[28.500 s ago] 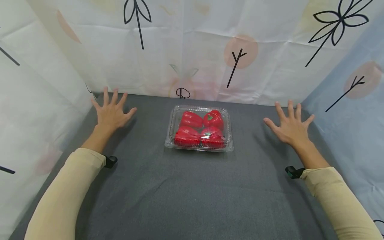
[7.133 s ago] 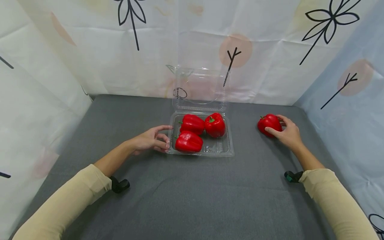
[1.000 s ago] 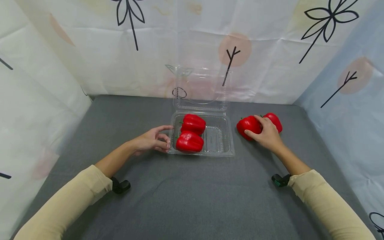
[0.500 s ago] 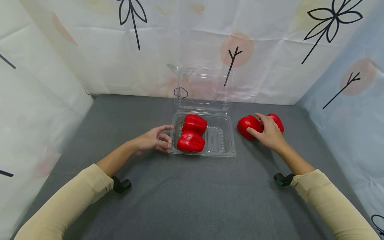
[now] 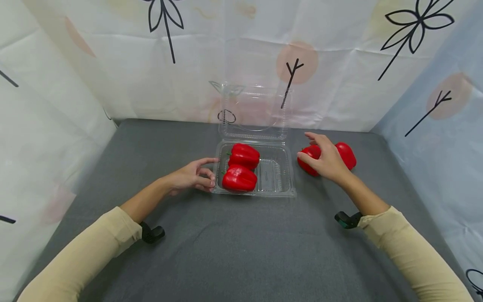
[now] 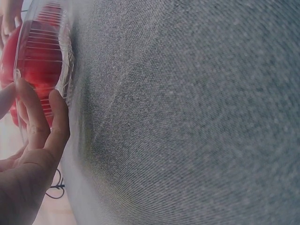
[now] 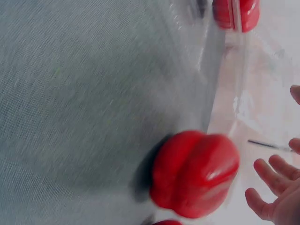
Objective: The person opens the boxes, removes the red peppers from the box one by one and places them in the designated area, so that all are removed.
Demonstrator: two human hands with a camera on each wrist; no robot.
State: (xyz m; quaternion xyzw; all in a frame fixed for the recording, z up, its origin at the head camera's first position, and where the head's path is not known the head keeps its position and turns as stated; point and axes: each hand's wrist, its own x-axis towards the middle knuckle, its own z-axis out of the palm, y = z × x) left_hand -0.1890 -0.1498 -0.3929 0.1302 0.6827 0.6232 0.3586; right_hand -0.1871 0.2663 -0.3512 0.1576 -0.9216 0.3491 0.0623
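My left hand (image 5: 194, 175) pinches the rim of a clear plastic clamshell container (image 5: 292, 180) at its left side; the left wrist view shows thumb and fingertips on the rim. Two red bell peppers lie in the container's left half, a rear one (image 5: 244, 156) and a front one (image 5: 239, 178). Right of the container, my right hand (image 5: 326, 159) hovers over another red bell pepper (image 7: 194, 173), fingers spread and apart from it in the right wrist view. Just beyond that hand sits one more bell pepper (image 5: 346, 155), partly hidden by it.
The container's clear lid (image 5: 254, 113) stands raised at the back, close to the patterned white curtain (image 5: 332, 100). Grey cloth (image 5: 234, 251) covers the table. Curtains also hang at the left and right sides.
Since the earliest frame the container was opened and two bell peppers moved to the table at right. In the last half second my right hand let go of the nearer pepper and rose leftward.
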